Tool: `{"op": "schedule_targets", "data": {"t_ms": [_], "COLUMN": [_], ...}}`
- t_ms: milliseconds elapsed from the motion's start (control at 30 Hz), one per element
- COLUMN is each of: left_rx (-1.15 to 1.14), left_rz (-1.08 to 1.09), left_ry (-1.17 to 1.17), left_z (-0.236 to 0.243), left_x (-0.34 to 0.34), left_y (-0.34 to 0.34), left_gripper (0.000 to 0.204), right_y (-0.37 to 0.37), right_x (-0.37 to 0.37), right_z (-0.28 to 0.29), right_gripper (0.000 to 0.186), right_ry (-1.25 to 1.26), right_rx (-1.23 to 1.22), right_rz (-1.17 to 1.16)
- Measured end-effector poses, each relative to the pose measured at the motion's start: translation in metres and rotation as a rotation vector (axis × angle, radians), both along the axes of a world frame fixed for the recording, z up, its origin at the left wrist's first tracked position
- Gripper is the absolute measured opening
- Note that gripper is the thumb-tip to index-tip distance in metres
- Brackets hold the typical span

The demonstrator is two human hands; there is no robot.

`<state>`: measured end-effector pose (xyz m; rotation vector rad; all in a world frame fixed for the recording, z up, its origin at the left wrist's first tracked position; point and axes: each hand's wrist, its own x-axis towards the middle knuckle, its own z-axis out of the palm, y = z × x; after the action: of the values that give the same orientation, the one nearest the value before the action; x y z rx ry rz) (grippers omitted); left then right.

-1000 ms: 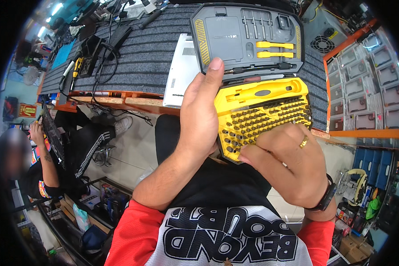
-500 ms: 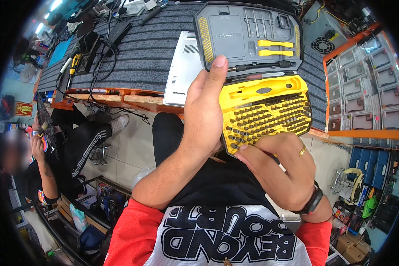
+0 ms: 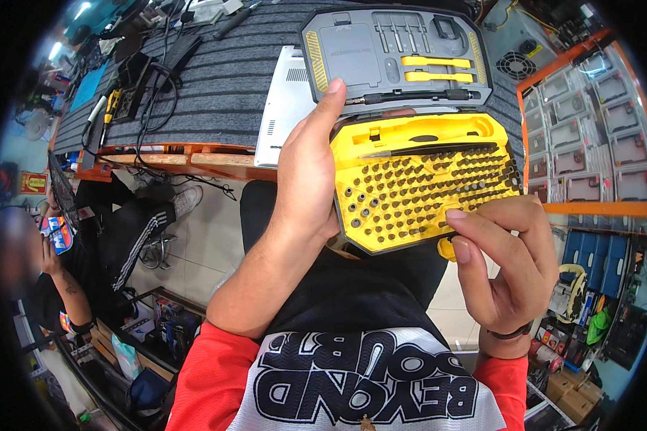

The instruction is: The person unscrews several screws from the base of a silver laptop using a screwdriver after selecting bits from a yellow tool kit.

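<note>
Left hand: closed along the left side of the yellow bit tray, thumb raised toward the grey lid; its hold on the tray edge is firm by appearance. Right hand: part-curled at the tray's lower right edge, thumb and forefinger tips a little apart; a yellow rounded piece shows just beside the thumb tip; whether the fingers have hold of it, or of any bit, cannot be told.

The tray lies open before the torso, jutting past the bench edge; rows of dark bits stand in it, with wider sockets at the left end; a slim black rod lies above the rows.

On handling, in my judgement: the left hand should keep the tray level, since a tilt could spill loose bits; the right should work with fingertips only, pinching a single bit and lifting straight, so that neighbours are not dragged; sleeve and wrist should stay off the rows.

Beyond: the lid, hinged open, carries two yellow tools; a white panel lies to its left on the ridged grey mat; cables lie further left; clear drawers stand at right; a co-worker sits at far left.
</note>
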<state>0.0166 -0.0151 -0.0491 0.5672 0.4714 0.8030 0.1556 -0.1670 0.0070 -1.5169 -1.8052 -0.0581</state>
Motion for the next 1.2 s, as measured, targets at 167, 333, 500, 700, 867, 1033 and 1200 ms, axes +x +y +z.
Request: {"op": "schedule_targets", "data": {"t_ms": [167, 333, 500, 700, 867, 1033, 1200], "left_rx": [-0.013, 0.005, 0.007, -0.133, -0.208, -0.215, -0.264], "left_rz": [0.009, 0.032, -0.012, -0.047, -0.085, -0.120, -0.128], "left_ry": [0.015, 0.018, -0.019, -0.001, -0.037, -0.048, -0.051], "left_z": [0.000, -0.002, -0.004, -0.013, -0.014, -0.011, -0.013], "left_x": [0.000, 0.001, 0.002, 0.002, 0.001, -0.001, -0.002], "left_y": [-0.001, -0.001, 0.000, 0.007, 0.010, 0.010, 0.010], "left_gripper": [0.049, 0.050, 0.050, 0.046, 0.045, 0.046, 0.046], "right_y": [0.002, 0.003, 0.004, 0.004, 0.007, 0.009, 0.010], "right_x": [0.000, -0.002, -0.001, -0.011, -0.012, -0.016, -0.019], "right_z": [-0.002, -0.008, -0.012, -0.001, -0.003, 0.000, 0.003], "right_gripper": [0.031, 0.030, 0.031, 0.044, 0.049, 0.049, 0.049], "right_ry": [0.006, 0.034, 0.025, -0.133, -0.245, -0.243, -0.265], "right_rx": [-0.004, -0.028, -0.053, -0.141, -0.063, -0.069, -0.065], "right_rz": [0.005, 0.006, 0.033, -0.002, -0.023, -0.044, -0.052]}}
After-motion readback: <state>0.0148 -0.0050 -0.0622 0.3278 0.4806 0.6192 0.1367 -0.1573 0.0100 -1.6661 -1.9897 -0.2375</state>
